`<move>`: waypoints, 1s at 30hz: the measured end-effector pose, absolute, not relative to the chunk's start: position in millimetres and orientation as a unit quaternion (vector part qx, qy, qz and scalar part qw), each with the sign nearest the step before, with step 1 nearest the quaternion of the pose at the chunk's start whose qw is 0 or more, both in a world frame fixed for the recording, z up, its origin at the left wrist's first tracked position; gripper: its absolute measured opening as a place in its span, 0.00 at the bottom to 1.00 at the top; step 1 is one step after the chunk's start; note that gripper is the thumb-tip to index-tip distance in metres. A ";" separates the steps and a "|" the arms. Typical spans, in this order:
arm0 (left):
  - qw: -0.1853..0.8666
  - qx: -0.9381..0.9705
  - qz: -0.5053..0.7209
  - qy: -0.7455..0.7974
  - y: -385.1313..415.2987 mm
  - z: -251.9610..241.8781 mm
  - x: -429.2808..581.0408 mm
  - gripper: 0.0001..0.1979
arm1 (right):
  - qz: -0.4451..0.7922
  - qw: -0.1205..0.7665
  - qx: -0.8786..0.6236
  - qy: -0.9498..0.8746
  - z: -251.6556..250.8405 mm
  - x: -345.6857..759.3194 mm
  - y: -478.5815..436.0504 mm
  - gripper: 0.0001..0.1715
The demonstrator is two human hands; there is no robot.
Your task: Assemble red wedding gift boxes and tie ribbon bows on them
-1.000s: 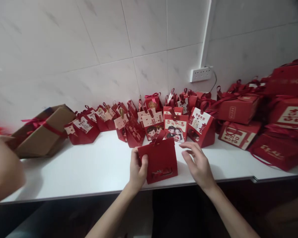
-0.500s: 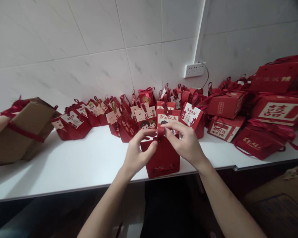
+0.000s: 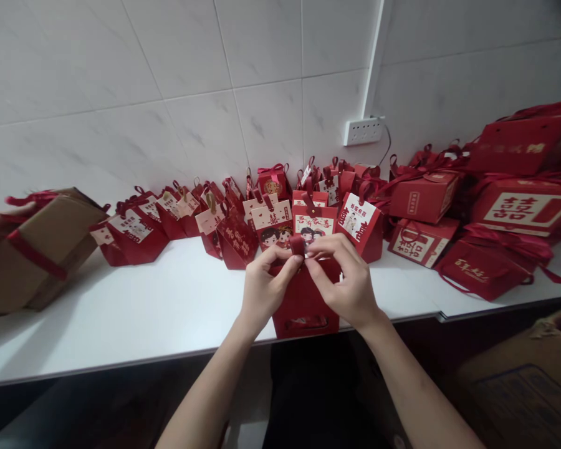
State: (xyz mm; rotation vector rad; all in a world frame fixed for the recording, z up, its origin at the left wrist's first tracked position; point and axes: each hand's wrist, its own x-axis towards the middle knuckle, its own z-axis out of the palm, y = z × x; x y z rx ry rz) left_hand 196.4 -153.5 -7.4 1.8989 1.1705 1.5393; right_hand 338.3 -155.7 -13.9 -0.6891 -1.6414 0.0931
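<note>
A red gift box (image 3: 303,305) stands upright at the table's front edge, with a cut-out window low on its near face. At its top, a dark red ribbon loop (image 3: 297,245) sticks up between my hands. My left hand (image 3: 267,284) is closed, pinching the loop's base between thumb and fingers. Just to the right, my right hand (image 3: 346,279) pinches at the same ribbon with thumb and forefinger, its other fingers curled. The fingertips cover the box's top, so its fastening is hidden.
Several finished-looking red gift boxes with tags (image 3: 273,224) line the wall behind. More red boxes (image 3: 518,206) are piled at the right. At the far left, another person's hand (image 3: 4,218) is by a ribbon-tied cardboard box (image 3: 51,243). A socket strip (image 3: 362,131) is on the wall.
My left fingers have closed in on the ribbon loop's base, and my right fingertips have drawn down beside it. The view has shifted slightly.
</note>
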 end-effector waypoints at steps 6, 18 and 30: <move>0.200 0.674 0.568 0.428 -152.8 -8.4 198.1 0.09 | -0.035 0.606 -0.300 -0.736 -28.4 339.1 -156.4 0.08; 0.180 0.664 0.584 0.432 -152.5 -13.0 202.8 0.08 | -0.034 0.583 -0.325 -0.744 -26.6 340.8 -157.3 0.05; 0.197 0.658 0.582 0.436 -153.6 -12.8 204.1 0.08 | 0.108 0.607 -0.369 -0.695 -26.5 338.7 -158.8 0.08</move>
